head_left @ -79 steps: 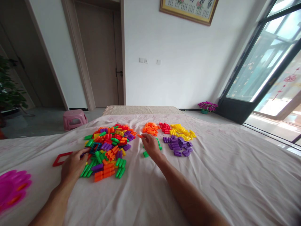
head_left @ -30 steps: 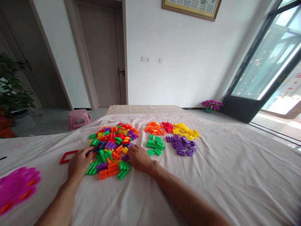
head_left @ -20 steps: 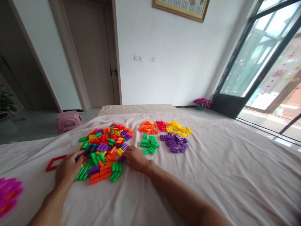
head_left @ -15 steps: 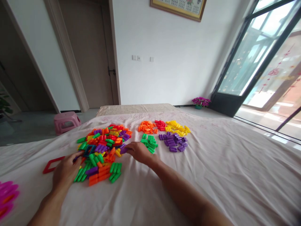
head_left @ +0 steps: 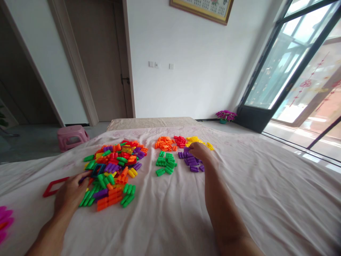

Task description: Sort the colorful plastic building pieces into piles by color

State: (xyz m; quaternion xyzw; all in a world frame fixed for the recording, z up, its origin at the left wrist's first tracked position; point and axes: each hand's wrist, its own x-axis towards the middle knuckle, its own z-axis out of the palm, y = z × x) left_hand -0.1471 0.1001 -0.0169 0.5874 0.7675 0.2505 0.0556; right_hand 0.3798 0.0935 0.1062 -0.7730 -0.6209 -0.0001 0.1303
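A mixed heap of orange, green, purple, red and yellow plastic pieces (head_left: pixel 114 195) lies on the left of the cloth. At its left edge my left hand (head_left: pixel 70 192) is closed on a dark purple piece (head_left: pixel 82 179). My right hand (head_left: pixel 199 151) reaches over the purple pile (head_left: pixel 192 161), its fingers closed on a purple piece (head_left: pixel 186 149). Beside that pile are a green pile (head_left: pixel 165 163), an orange pile (head_left: pixel 164 143), a red pile (head_left: pixel 180 141) and a yellow pile (head_left: pixel 194 139), partly behind my right hand.
A red frame (head_left: pixel 50 187) lies left of the heap, and a pink object (head_left: pixel 5 222) is at the left edge. A pale cloth (head_left: pixel 165 220) covers the table. Beyond stand a pink stool (head_left: pixel 72 137) and pink flowers (head_left: pixel 226 115).
My right hand has moved right with a purple piece, from the mixed heap to the purple pile. My left hand has stayed at the heap's left edge. The view has shifted slightly.
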